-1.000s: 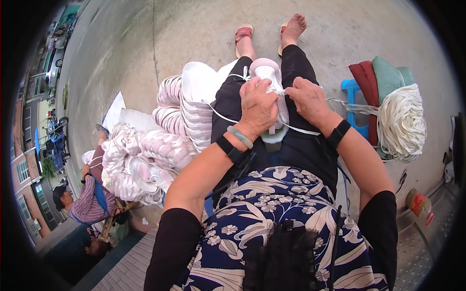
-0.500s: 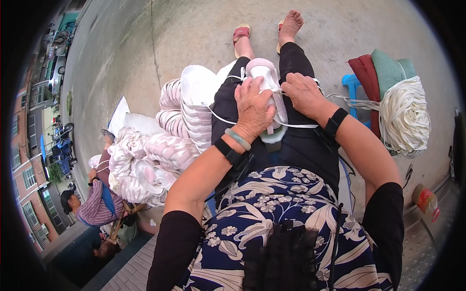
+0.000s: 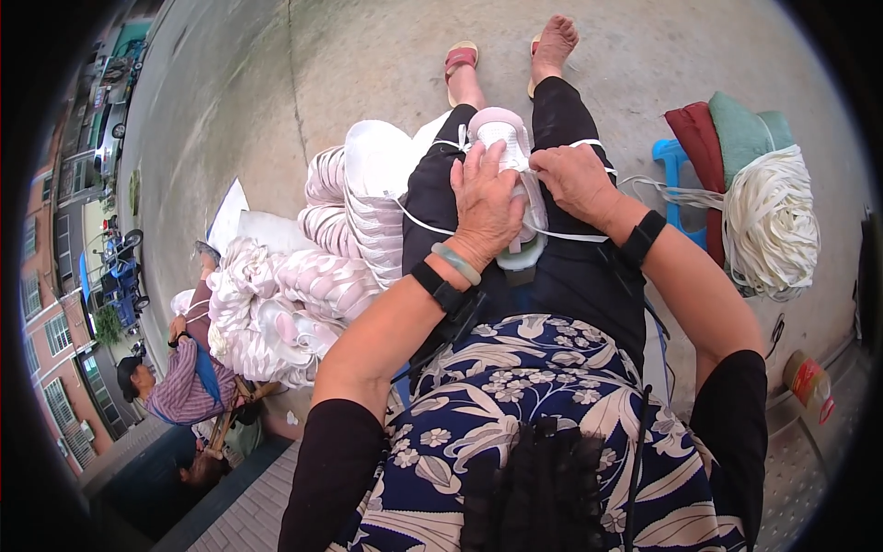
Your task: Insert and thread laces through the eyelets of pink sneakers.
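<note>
A pale pink and white shoe upper lies lengthwise across my lap, its far end pointing away from me. My left hand is over its left side, fingers reaching forward and gripping it; the thumb side is partly hidden. At the right edge of the upper, my right hand pinches a white shoelace between thumb and forefinger. Loose lace trails across my black trousers on both sides. A greenish-white block shows at the near end of the upper.
To the left are stacked shoe uppers and a heap of pink-white uppers. A bundle of white laces hangs beside folded cloths on a blue stool. A plastic bottle is at right; another person sits far left.
My left hand has shifted slightly, its fingers straighter over the upper. My right hand has moved a little down and left, with the lace now visible at its fingertips.
</note>
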Demonstrator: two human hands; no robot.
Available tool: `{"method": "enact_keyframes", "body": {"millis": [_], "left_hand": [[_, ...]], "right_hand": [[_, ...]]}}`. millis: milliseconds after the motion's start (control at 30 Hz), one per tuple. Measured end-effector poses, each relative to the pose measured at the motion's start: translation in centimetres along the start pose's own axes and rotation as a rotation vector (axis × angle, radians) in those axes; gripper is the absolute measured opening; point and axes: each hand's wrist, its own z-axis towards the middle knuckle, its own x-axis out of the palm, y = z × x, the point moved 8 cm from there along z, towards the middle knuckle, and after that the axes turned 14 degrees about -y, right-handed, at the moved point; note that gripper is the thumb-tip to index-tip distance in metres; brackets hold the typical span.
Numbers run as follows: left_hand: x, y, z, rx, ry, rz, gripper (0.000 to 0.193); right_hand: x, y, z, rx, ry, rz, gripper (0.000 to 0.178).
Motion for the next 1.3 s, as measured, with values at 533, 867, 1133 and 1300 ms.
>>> {"method": "enact_keyframes", "body": {"millis": [533,867,1133,1300], "left_hand": [[0.4,0.6,-0.4,-0.017,-0.017,-0.065,0.032],[0.8,1.3,0.0,-0.035,-0.079,-0.132,0.024],[0.8,1.5,0.2,-0.068,-0.109,-0.162,0.017],[0.9,1.6,0.5,-0.098,-0.088,-0.169,0.017]], "right_hand": [[1.3,-0.8,0.4,0.007,-0.016,0.085,0.010],[0.9,-2.0,0.4,0.154,0.028,-0.028,0.017],[1.0,0.3,-0.4,0.090,0.100,0.061,0.021],[1.6,0.5,-0.1,0.090,0.182,-0.054,0.022]]}}
